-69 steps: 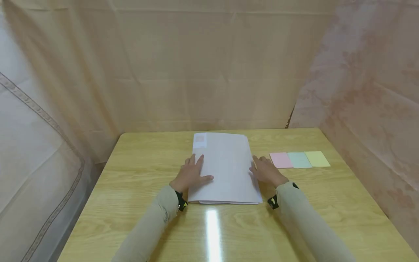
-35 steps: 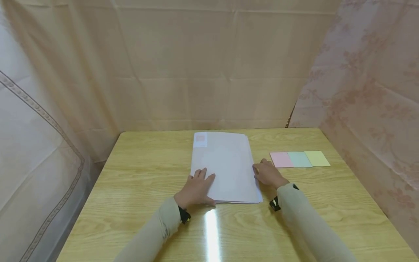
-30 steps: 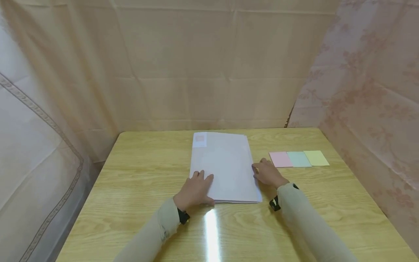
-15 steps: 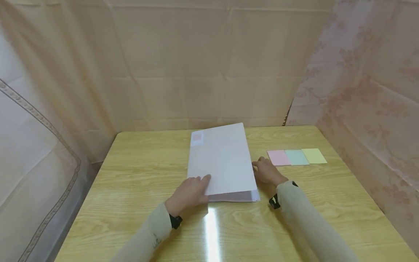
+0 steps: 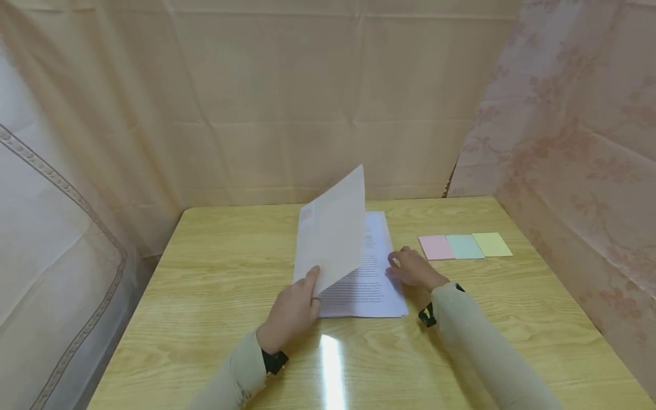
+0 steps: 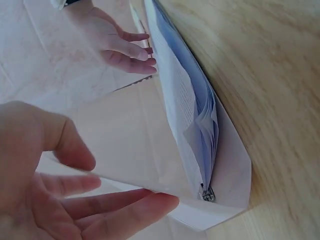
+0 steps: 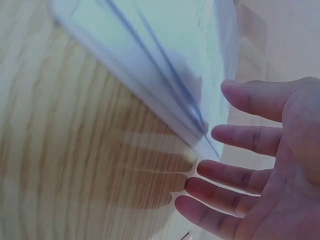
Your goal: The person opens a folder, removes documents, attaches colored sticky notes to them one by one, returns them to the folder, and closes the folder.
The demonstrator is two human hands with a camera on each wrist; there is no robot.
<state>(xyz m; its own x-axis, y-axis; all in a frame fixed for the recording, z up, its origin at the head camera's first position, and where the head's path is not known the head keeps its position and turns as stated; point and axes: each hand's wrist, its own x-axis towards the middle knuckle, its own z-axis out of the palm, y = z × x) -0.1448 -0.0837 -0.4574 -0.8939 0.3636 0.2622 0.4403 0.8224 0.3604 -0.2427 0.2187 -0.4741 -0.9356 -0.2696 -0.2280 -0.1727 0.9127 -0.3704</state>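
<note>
A paper folder lies on the table with its pale front cover (image 5: 335,233) lifted at a slant, hinged along the left side. My left hand (image 5: 289,310) holds that cover near its bottom edge, thumb on one face and fingers on the other. Under it shows a stack of printed sheets (image 5: 376,290). The left wrist view shows the stack's fanned edges and a small metal fastener (image 6: 206,194) at the spine. My right hand (image 5: 416,269) is at the right edge of the sheets; in the right wrist view its fingers (image 7: 225,175) are spread, holding nothing.
Right of the folder lie pink (image 5: 437,247), green (image 5: 465,246) and yellow (image 5: 492,244) square note pads in a row. The wooden table (image 5: 225,250) ends at a beige curtain (image 5: 266,114) behind, with more cloth at both sides.
The cover has risen from lying flat and swung leftward, baring the printed sheets. My left hand has slid from the folder's left side to its bottom edge. My right hand has barely moved.
</note>
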